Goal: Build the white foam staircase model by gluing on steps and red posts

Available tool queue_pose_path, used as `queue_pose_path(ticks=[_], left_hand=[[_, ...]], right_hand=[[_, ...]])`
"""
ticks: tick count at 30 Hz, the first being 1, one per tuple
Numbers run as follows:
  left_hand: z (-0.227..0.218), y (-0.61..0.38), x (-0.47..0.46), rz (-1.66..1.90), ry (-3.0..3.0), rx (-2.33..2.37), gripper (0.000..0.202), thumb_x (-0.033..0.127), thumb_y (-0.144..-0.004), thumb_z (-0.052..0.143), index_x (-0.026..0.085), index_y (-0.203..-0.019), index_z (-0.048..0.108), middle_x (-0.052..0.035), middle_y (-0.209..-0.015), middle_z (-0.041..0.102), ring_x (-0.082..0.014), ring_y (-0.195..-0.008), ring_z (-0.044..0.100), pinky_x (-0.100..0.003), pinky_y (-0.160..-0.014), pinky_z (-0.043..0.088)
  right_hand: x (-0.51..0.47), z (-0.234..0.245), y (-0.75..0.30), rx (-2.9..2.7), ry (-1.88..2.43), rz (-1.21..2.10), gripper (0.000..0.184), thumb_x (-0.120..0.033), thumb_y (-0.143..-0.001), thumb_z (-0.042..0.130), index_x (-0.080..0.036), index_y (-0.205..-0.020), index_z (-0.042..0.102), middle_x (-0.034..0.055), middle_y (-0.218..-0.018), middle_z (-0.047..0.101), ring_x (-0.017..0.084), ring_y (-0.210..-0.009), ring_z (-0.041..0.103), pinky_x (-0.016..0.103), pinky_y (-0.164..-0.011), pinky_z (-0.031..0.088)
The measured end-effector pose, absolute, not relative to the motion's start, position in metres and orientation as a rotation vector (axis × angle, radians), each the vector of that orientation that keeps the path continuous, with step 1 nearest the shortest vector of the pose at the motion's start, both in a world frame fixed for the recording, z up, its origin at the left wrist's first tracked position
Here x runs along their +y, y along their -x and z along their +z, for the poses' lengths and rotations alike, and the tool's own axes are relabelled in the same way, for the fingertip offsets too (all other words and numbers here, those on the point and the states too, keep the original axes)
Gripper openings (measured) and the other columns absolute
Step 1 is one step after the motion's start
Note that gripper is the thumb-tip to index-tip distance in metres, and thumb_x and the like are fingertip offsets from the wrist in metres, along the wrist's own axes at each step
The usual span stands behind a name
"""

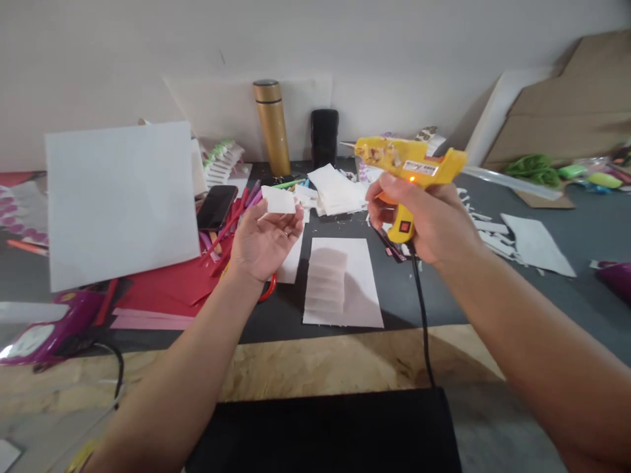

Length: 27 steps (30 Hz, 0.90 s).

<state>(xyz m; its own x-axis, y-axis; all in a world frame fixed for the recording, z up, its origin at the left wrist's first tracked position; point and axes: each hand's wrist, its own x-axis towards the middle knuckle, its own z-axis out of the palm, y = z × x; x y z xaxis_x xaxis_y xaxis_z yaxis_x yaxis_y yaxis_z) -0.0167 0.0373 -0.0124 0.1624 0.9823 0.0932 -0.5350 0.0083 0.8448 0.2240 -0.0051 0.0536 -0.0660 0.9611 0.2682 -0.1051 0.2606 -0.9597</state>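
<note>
My right hand (434,213) grips a yellow hot glue gun (409,157), its metal nozzle pointing left and a small orange light glowing on its side. A small white paper piece (279,200) is held between the thumb and fingers of my left hand (269,240), palm turned up. Below and between the hands lies a white sheet (363,282) on the dark table, with several overlapping pale strips (326,282) layered on its left part. Behind it sits a stack of white paper pieces (338,190).
A gold bottle (273,131) and a black case (324,138) stand by the wall. At left are a large white board (123,203), a phone (217,207), red paper (162,286) and a purple glue gun (54,328). Paper scraps (495,236) and cardboard (566,105) lie right. The gun's cord (422,315) hangs down.
</note>
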Motion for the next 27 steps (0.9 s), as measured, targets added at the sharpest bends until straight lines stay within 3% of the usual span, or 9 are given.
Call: queue_pose_path(ticks=[5,8,11,14,18,27], left_hand=[[-0.011,0.005,0.026,1.237,-0.591,0.525,0.034,0.037,-0.081,0.066,0.010,-0.102,0.071,-0.0163,-0.112,0.074,-0.0256,-0.112,0.070,-0.033,-0.092,0.059],[-0.011,0.002,0.025,1.249,-0.488,0.479,0.033,0.024,-0.082,0.063,0.009,-0.111,0.069,-0.0147,-0.109,0.076,-0.0259,-0.113,0.070,-0.035,-0.100,0.057],[-0.013,0.003,0.028,1.224,-0.477,0.496,0.039,0.026,-0.084,0.060,0.006,-0.117,0.066,-0.0185,-0.109,0.076,-0.0297,-0.117,0.069,-0.037,-0.102,0.057],[-0.015,0.006,0.031,1.149,-0.465,0.522,0.046,0.039,-0.087,0.058,0.001,-0.112,0.068,-0.0218,-0.105,0.075,-0.0298,-0.109,0.072,-0.034,-0.095,0.060],[-0.016,0.008,0.030,1.064,-0.525,0.547,0.047,0.048,-0.084,0.060,0.007,-0.103,0.073,-0.0202,-0.099,0.076,-0.0246,-0.089,0.074,-0.030,-0.079,0.061],[-0.015,0.005,0.028,1.052,-0.577,0.571,0.035,0.046,-0.079,0.068,0.014,-0.093,0.075,-0.0134,-0.085,0.076,-0.0245,-0.084,0.074,-0.031,-0.075,0.058]], right_hand=[[-0.002,0.028,-0.222,-1.473,0.891,1.060,0.031,-0.047,-0.091,0.067,-0.020,-0.076,0.069,0.0026,-0.071,0.064,0.015,-0.067,0.060,0.030,-0.063,0.047],[-0.002,0.007,-0.225,-1.507,0.915,1.108,0.031,-0.044,-0.094,0.064,-0.020,-0.076,0.069,0.0029,-0.071,0.064,0.015,-0.067,0.059,0.031,-0.065,0.047],[-0.003,-0.001,-0.228,-1.456,0.904,1.189,0.029,-0.041,-0.095,0.064,-0.020,-0.075,0.069,0.0023,-0.070,0.063,0.014,-0.064,0.058,0.031,-0.063,0.045],[-0.003,0.001,-0.228,-1.394,0.856,1.277,0.030,-0.038,-0.095,0.063,-0.019,-0.072,0.069,0.0025,-0.069,0.062,0.014,-0.058,0.056,0.031,-0.059,0.042],[-0.007,0.002,-0.224,-1.394,0.792,1.346,0.031,-0.038,-0.093,0.066,-0.018,-0.069,0.069,0.0025,-0.070,0.061,0.014,-0.057,0.056,0.032,-0.058,0.043],[-0.013,-0.001,-0.216,-1.417,0.860,1.365,0.031,-0.042,-0.088,0.070,-0.018,-0.069,0.066,0.0015,-0.069,0.062,0.014,-0.053,0.056,0.034,-0.057,0.042]])
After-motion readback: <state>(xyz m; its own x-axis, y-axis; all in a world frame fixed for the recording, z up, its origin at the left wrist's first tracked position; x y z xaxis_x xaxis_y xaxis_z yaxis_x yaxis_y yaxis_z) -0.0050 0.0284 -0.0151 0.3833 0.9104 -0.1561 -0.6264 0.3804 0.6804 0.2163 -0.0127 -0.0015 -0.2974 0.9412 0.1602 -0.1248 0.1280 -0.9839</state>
